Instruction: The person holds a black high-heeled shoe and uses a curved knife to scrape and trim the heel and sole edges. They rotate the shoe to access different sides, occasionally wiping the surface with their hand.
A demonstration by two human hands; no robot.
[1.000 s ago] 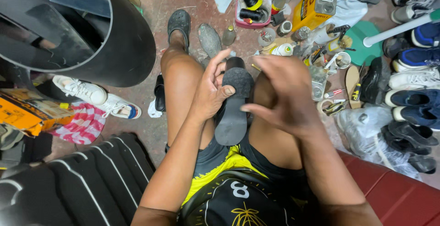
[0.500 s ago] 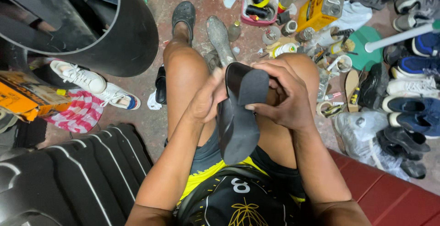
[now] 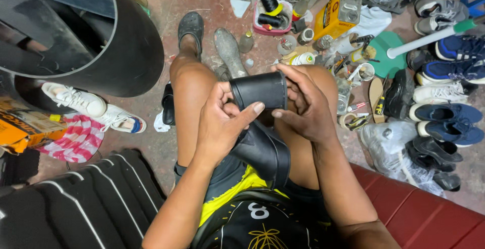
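Black rubber sole: my landmark, a sole (image 3: 258, 90) bent double over my lap, its upper fold between both my hands, its lower part running down across my thighs.
Left hand: my left hand (image 3: 220, 122) is closed around the near side of the fold, thumb pressed along its lower edge, fingers tucked behind.
Right hand: my right hand (image 3: 303, 102) wraps the far side of the fold, fingers curled over its top edge, thumb underneath, meeting my left thumb.
Knees: bare, one on each side of the sole.
Clog: a grey clog (image 3: 191, 25) on my foot, beyond the sole, on the floor.
Grey insole: an insole (image 3: 228, 48) lies just beside the clog, beyond the sole.
Tub: a black tub (image 3: 126, 47) stands well left of the sole.
White sneakers: sneakers (image 3: 91, 106) lie left of the sole, under the tub's edge.
Yellow can: a can (image 3: 331, 19) sits beyond and right of the sole, among small bottles and jars.
Shoes: a row of blue, white and black shoes (image 3: 444, 115) lies well right of the sole.
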